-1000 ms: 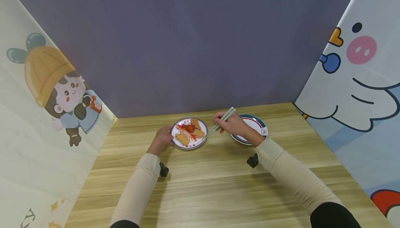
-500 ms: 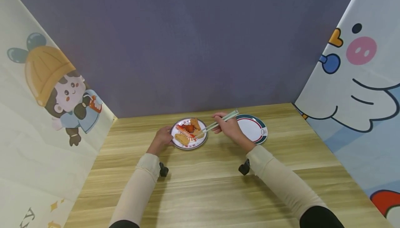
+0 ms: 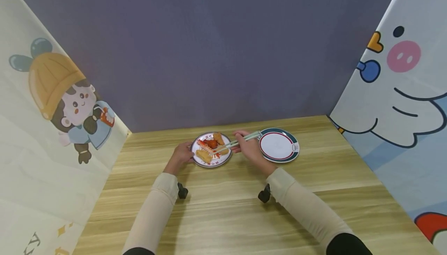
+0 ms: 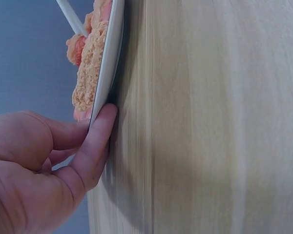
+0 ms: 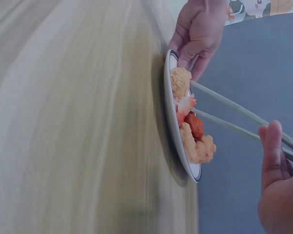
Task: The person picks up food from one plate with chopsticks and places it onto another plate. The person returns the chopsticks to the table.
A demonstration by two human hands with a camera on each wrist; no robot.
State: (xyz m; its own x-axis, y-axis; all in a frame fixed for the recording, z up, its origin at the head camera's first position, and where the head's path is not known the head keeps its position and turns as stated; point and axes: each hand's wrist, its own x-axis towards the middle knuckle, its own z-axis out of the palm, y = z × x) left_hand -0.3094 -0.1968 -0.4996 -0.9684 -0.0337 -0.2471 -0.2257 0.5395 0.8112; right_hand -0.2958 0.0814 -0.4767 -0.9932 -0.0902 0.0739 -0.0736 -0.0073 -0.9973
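In the head view a round patterned plate (image 3: 222,161) carries several pieces of food. My left hand (image 3: 181,153) pinches its left rim, thumb above and fingers beneath, as the left wrist view shows. My right hand (image 3: 249,149) grips a pair of pale green chopsticks (image 5: 229,102). Their tips are spread and reach over the plate, right at a golden breaded piece (image 5: 180,82) on the side near my left hand. Next to that lie a red-and-white strip (image 3: 205,145) and a dark orange fried piece (image 5: 195,126). More breaded food (image 5: 203,148) sits at the plate's other end.
A second plate (image 3: 277,145), white with a green rim and red ring and bearing no food, stands to the right. The wood-grain table (image 3: 223,208) ends at a grey-blue backdrop (image 3: 216,53). Cartoon-printed panels (image 3: 415,130) flank both sides.
My right hand has moved left with the chopsticks, whose tips went from the plate's right rim to the breaded piece at lower left. The second plate shows more fully. My left hand stays put.
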